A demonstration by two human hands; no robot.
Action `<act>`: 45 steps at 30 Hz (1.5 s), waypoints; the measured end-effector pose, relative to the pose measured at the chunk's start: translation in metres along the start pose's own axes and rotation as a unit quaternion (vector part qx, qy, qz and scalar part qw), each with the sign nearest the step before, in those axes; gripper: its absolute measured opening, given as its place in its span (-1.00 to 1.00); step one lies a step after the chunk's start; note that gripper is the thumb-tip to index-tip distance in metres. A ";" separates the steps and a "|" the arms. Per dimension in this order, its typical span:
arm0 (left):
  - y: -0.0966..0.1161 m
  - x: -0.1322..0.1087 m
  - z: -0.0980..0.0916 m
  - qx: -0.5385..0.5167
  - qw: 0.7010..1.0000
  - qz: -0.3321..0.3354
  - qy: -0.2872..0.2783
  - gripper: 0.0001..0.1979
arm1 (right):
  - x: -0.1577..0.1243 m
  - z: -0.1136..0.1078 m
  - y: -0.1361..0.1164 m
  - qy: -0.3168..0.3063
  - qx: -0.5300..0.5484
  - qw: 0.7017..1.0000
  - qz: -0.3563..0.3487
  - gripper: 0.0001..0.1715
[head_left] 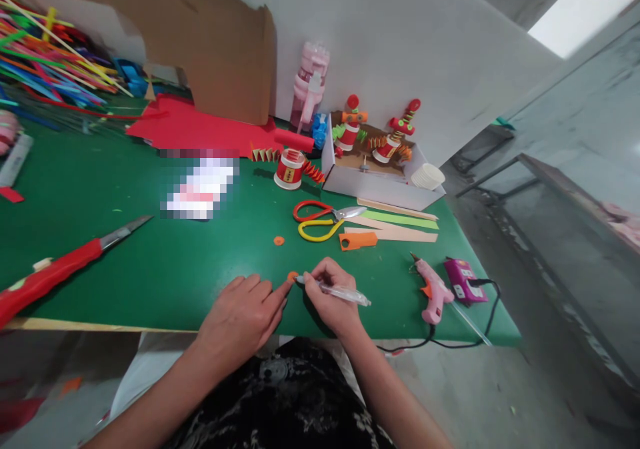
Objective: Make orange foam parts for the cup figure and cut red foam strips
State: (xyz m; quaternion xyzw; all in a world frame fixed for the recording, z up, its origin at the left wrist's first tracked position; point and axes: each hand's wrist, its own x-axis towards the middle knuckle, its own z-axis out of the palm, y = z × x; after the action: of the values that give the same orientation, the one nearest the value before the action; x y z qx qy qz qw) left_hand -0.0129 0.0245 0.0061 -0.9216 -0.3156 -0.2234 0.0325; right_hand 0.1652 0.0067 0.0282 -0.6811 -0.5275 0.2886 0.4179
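My right hand (327,294) grips a clear pen (345,294) with its tip on a small orange disc (293,276) lying on the green table (150,255). My left hand (241,312) lies flat beside it, fingers stretched out, the forefinger tip pressing on the disc's edge. A second orange disc (279,240) lies a little farther back on the table.
Red and yellow scissors (323,219), an orange foam piece (358,239) and paper strips (400,225) lie behind my hands. A pink glue gun (433,292) sits at right near the edge. A red-handled knife (55,269) lies at left. A box of craft figures (380,162) stands at the back.
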 end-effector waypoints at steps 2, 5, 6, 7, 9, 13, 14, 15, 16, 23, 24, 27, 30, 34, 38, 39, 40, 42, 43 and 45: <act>0.000 0.000 0.000 0.003 1.000 -0.001 -0.005 -0.72 | 0.000 0.000 0.000 -0.003 -0.001 1.000 0.001 -0.71; 0.000 0.000 0.000 0.008 1.000 -0.002 -0.008 -0.71 | 0.001 0.000 0.000 -0.006 -0.008 1.000 -0.003 -0.72; 0.000 0.000 0.000 0.007 1.000 -0.002 -0.008 -0.71 | 0.001 0.000 0.000 -0.005 -0.010 1.000 -0.004 -0.72; 0.000 0.000 0.000 0.005 1.000 -0.001 -0.007 -0.71 | 0.001 0.000 -0.001 -0.003 -0.011 1.000 -0.004 -0.71; 0.000 0.000 0.000 0.001 1.000 0.001 -0.003 -0.71 | 0.001 0.000 -0.001 -0.001 -0.009 1.000 -0.001 -0.71; 0.000 0.000 -0.001 -0.001 1.000 -0.001 0.006 -0.70 | 0.001 0.000 -0.001 -0.007 -0.010 1.000 0.003 -0.71; 0.000 0.000 0.000 -0.001 1.000 -0.001 0.006 -0.70 | 0.001 0.000 -0.001 -0.006 -0.010 1.000 0.002 -0.71; 0.000 0.000 0.000 0.000 1.000 -0.002 0.005 -0.70 | 0.001 0.000 -0.001 -0.004 -0.011 1.000 0.001 -0.71; 0.000 0.000 0.000 0.001 1.000 -0.002 0.003 -0.70 | 0.001 0.000 -0.001 -0.002 -0.011 1.000 0.002 -0.71; 0.000 0.000 0.001 -0.002 1.000 -0.001 0.002 -0.71 | 0.001 0.000 0.000 0.002 -0.011 1.000 0.000 -0.71; 0.000 0.000 0.000 -0.004 1.000 -0.003 0.001 -0.71 | 0.001 0.000 0.000 0.004 -0.011 1.000 -0.001 -0.71; 0.000 0.000 0.000 -0.004 1.000 -0.002 0.002 -0.70 | 0.001 0.000 0.000 -0.006 -0.008 1.000 -0.001 -0.71; 0.000 0.000 0.000 0.000 1.000 0.001 0.003 -0.71 | 0.001 0.000 0.000 -0.015 -0.008 1.000 0.000 -0.71; 0.000 0.000 0.001 0.002 1.000 -0.001 0.001 -0.71 | 0.001 0.000 -0.001 -0.012 -0.005 1.000 0.007 -0.71; 0.000 0.000 0.001 0.001 1.000 -0.003 0.002 -0.70 | 0.001 0.000 -0.001 -0.015 -0.005 1.000 0.008 -0.71; 0.000 0.000 0.001 0.001 1.000 -0.003 0.001 -0.70 | 0.001 0.000 0.000 -0.012 -0.006 1.000 0.008 -0.71; 0.000 0.000 0.001 0.003 1.000 -0.004 -0.001 -0.70 | 0.001 0.000 0.000 -0.009 -0.007 1.000 0.006 -0.71; 0.000 0.000 0.000 0.007 1.000 -0.003 -0.004 -0.70 | 0.001 -0.001 0.000 -0.007 -0.007 1.000 0.002 -0.70; 0.001 0.000 0.000 0.010 1.000 -0.003 -0.004 -0.69 | 0.001 -0.001 0.001 -0.008 -0.006 1.000 -0.001 -0.70; 0.001 0.000 0.000 0.012 1.000 -0.004 -0.008 -0.69 | 0.001 -0.001 0.000 -0.010 -0.006 1.000 -0.003 -0.71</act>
State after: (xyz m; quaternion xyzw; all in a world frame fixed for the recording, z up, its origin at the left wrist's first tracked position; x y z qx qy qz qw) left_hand -0.0125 0.0240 0.0062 -0.9215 -0.3223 -0.2128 0.0398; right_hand 0.1663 0.0073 0.0283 -0.6792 -0.5355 0.2904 0.4094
